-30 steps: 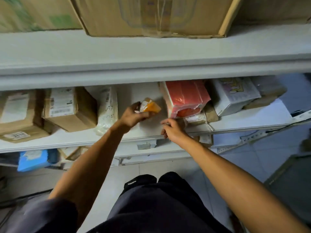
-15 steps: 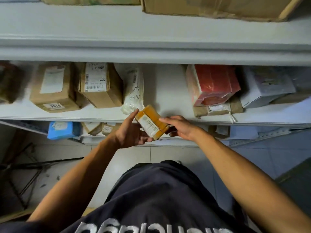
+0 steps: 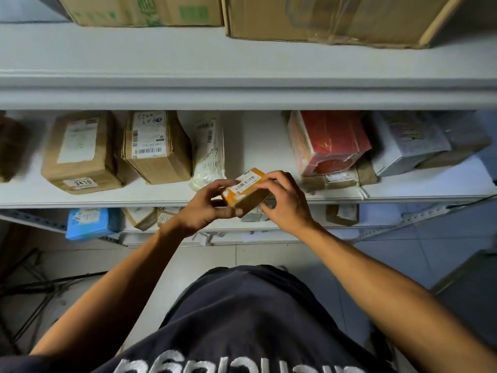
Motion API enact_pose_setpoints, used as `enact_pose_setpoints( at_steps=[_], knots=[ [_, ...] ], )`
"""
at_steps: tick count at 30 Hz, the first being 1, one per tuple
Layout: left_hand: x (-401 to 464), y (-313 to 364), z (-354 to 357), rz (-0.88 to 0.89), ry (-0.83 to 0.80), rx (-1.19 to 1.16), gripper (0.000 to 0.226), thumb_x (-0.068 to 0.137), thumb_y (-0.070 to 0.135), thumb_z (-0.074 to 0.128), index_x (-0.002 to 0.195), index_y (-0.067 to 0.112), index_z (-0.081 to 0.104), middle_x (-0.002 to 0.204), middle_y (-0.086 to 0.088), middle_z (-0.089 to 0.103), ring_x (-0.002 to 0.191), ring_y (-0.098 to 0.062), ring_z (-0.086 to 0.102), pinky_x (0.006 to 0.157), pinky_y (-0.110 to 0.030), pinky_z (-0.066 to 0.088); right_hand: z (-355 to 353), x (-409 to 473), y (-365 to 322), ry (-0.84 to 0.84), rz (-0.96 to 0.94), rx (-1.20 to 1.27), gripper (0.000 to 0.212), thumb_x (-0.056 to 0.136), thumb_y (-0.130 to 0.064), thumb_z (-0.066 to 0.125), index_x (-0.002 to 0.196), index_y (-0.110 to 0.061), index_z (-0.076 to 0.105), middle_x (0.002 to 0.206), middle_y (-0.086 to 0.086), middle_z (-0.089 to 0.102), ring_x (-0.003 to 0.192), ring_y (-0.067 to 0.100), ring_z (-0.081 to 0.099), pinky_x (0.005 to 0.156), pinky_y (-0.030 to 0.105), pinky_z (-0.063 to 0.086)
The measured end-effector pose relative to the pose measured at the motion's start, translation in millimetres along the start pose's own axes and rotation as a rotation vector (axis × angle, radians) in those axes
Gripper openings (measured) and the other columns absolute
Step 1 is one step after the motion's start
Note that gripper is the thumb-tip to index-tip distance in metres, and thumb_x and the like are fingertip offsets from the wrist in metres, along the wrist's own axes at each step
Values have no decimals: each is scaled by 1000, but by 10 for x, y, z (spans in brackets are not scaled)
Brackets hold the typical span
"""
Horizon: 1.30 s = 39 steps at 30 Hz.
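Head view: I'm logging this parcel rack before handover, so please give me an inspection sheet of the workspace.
Surface: white middle shelf, with a bare patch behind the hands.
Job's things: small orange box with a barcode label, held in front of the shelf edge.
Clutter: carton marked 3410, barcode carton, white bag and red box on that shelf; blue parcel on the shelf below; big cartons on top.
Grippers: left hand and right hand both grip the small orange box.
Cables: thin dark line at the shelf's right end, possibly a cable.
Surroundings: pale tiled floor.
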State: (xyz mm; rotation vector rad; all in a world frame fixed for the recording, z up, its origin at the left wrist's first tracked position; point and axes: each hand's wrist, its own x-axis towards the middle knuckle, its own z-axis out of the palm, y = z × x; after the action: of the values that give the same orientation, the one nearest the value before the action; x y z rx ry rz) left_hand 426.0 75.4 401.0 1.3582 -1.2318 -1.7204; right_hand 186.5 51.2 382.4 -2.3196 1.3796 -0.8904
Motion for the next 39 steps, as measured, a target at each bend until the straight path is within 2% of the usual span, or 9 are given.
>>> enact_pose_setpoints(
  at_steps=[5,8,10,13,17,20,27,33,39],
  knots=[
    [-1,-26,57,45,112,-80,58,69,-2,87,118,6,57,130,-11,63,113,-29,68,90,-45,61,34,-68,-31,-39,36,21,62,67,-14,84,125,-20,61,128,1,42,120,19,48,83,32,57],
    [-7,-24,110,48,198,-178,67,66,-5,88,122,7,53,129,-14,65,115,-30,68,89,-43,61,113,-52,-62,-135,393,391,87,72,-25,82,146,-32,37,138,1,30,130,16,43,99,34,53],
    [-1,-14,197,57,311,-253,64,69,-7,84,122,7,51,126,-14,68,111,-26,71,82,-31,60,123,4,-139,-160,740,748,80,85,-32,76,149,-32,30,139,4,43,121,17,57,92,43,59],
    [25,-17,345,82,347,-262,68,72,-8,84,127,5,47,126,-13,68,111,-22,71,85,-29,59,51,96,-226,-274,969,989,47,96,-43,64,134,-15,55,116,6,71,103,24,71,79,47,63],
    [83,-48,387,104,283,-175,67,73,-10,83,130,6,50,132,-6,65,123,-19,64,100,-35,56,170,229,-125,-206,1024,914,52,96,-36,67,139,-11,54,124,14,69,92,19,74,71,33,61],
    [126,-62,371,100,282,-80,67,80,-9,79,140,10,53,142,3,58,135,-12,53,105,-32,51,135,429,-115,-112,946,743,70,94,-28,69,155,-15,35,138,2,61,107,10,66,97,32,54],
    [216,11,400,75,251,93,62,88,3,76,145,8,51,145,0,56,132,-13,55,104,-29,50,123,613,-118,-271,800,562,47,97,-19,60,143,-25,54,141,2,60,128,17,56,103,27,43],
    [431,102,630,38,224,129,30,95,6,69,125,8,65,122,-7,69,111,-22,68,94,-30,58,15,335,257,161,1033,639,12,96,-19,61,90,-29,65,93,2,72,91,24,71,86,43,58],
    [938,343,1089,-27,189,-99,32,98,17,67,129,9,60,122,-12,66,116,-38,65,93,-44,59,-643,37,777,784,1136,537,41,103,-33,53,137,-11,47,122,11,59,102,25,58,82,31,43]
  ],
)
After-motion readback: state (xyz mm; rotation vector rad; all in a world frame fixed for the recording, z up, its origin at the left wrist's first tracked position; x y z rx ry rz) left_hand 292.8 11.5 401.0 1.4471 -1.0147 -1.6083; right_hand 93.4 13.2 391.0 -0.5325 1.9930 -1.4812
